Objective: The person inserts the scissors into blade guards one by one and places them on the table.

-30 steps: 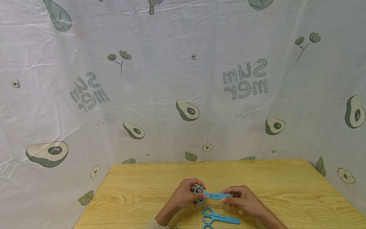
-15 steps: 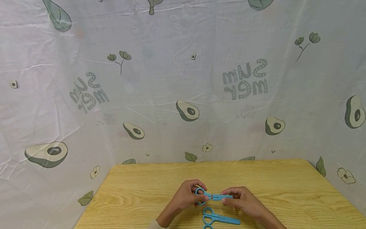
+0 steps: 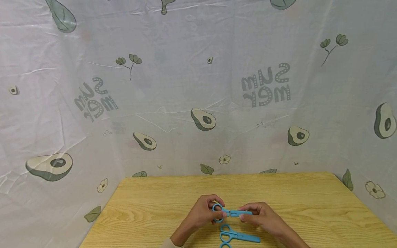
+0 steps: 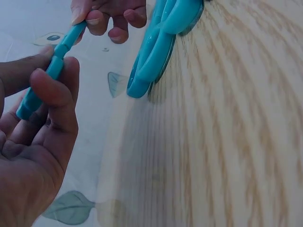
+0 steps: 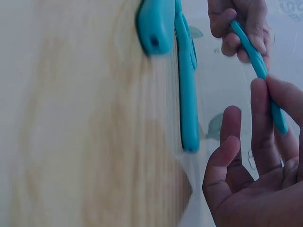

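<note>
A pair of blue scissors (image 3: pixel 227 213), its blades in a matching blue sheath (image 3: pixel 241 214), spans both hands above the table. My left hand (image 3: pixel 202 212) pinches the finger loops between thumb and fingers. At the other end, the thumb and fingertips of my right hand (image 3: pixel 264 217) pinch the sheath. A narrow gap shows between handles and sheath. Seen edge-on in the right wrist view, the held scissors (image 5: pixel 255 59) slant between both hands. Below them, another sheathed pair of blue scissors (image 3: pixel 245 237) lies on the table.
One more blue finger loop (image 3: pixel 225 245) shows at the bottom edge of the head view, the rest cut off. The wooden table (image 3: pixel 149 196) reaches back to a pale printed curtain (image 3: pixel 173 86) that hangs behind it and along both sides.
Both hands and the held scissors have dropped very slightly toward the near side and a little rightward. The grips look the same, and the scissors on the table have stayed put.
</note>
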`<action>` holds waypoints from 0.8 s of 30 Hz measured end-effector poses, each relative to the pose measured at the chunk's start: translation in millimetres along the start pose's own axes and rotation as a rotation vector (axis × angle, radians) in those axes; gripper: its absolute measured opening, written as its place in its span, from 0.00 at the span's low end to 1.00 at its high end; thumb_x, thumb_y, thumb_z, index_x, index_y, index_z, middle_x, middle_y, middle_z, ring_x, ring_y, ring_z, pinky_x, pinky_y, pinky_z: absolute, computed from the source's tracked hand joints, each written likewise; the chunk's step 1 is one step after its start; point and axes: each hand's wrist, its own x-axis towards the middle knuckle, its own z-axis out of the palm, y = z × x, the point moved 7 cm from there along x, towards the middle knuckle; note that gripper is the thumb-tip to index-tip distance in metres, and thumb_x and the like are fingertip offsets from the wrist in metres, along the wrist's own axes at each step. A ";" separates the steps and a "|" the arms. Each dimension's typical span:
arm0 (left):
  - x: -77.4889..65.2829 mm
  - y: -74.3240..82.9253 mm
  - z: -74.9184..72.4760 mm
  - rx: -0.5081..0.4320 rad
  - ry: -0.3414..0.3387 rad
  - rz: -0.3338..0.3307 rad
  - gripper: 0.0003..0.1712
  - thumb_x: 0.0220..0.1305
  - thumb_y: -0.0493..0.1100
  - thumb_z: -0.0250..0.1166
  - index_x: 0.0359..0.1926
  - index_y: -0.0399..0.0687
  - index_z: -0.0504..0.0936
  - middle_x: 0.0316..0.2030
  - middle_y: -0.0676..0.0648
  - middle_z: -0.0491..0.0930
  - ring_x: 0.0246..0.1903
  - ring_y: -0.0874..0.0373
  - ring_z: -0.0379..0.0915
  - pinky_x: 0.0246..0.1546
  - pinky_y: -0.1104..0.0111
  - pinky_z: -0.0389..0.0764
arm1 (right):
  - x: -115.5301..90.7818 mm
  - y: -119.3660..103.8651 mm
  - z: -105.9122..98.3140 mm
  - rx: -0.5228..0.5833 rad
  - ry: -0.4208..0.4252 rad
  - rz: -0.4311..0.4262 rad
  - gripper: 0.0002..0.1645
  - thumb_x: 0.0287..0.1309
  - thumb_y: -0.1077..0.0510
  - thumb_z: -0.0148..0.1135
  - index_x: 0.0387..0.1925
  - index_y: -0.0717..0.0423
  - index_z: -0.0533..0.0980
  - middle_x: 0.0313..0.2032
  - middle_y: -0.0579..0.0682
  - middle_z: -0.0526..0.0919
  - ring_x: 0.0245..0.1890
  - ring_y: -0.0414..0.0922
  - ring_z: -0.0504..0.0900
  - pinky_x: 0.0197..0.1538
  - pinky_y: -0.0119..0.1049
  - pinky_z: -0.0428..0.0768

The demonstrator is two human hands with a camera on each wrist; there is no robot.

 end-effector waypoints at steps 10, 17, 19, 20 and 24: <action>0.1 1.6 0.4 0.003 -0.015 -0.003 0.16 0.65 0.31 0.76 0.50 0.27 0.83 0.31 0.33 0.89 0.22 0.63 0.82 0.19 0.76 0.78 | 0.6 3.5 3.0 0.003 0.004 0.038 0.26 0.78 0.55 0.63 0.63 0.74 0.77 0.46 0.53 0.93 0.45 0.40 0.91 0.37 0.32 0.81; 0.7 1.4 -1.5 0.003 -0.020 -0.008 0.17 0.66 0.33 0.76 0.51 0.28 0.83 0.29 0.41 0.89 0.22 0.64 0.82 0.19 0.75 0.79 | 1.1 -1.8 5.2 -0.001 -0.009 0.030 0.24 0.78 0.55 0.63 0.61 0.71 0.79 0.43 0.51 0.94 0.42 0.42 0.91 0.38 0.32 0.83; 0.6 1.6 -2.3 0.003 -0.015 -0.010 0.17 0.65 0.33 0.76 0.51 0.28 0.83 0.29 0.42 0.89 0.22 0.64 0.82 0.19 0.75 0.79 | 1.1 -2.7 6.0 0.003 -0.014 0.023 0.24 0.78 0.55 0.63 0.62 0.72 0.78 0.42 0.51 0.93 0.41 0.42 0.90 0.37 0.32 0.82; 0.4 1.6 -2.7 0.003 -0.013 -0.012 0.17 0.65 0.33 0.76 0.51 0.29 0.83 0.29 0.43 0.89 0.22 0.64 0.83 0.20 0.75 0.79 | 0.8 -2.9 6.3 0.006 -0.014 0.025 0.24 0.78 0.55 0.63 0.62 0.72 0.78 0.42 0.50 0.93 0.40 0.41 0.90 0.36 0.32 0.82; 0.1 2.0 -3.7 0.003 -0.004 -0.022 0.18 0.65 0.33 0.76 0.52 0.29 0.84 0.30 0.45 0.89 0.23 0.64 0.83 0.21 0.75 0.79 | 0.3 -1.7 5.6 0.003 -0.008 0.035 0.24 0.78 0.56 0.63 0.63 0.72 0.78 0.39 0.48 0.92 0.34 0.39 0.84 0.33 0.31 0.78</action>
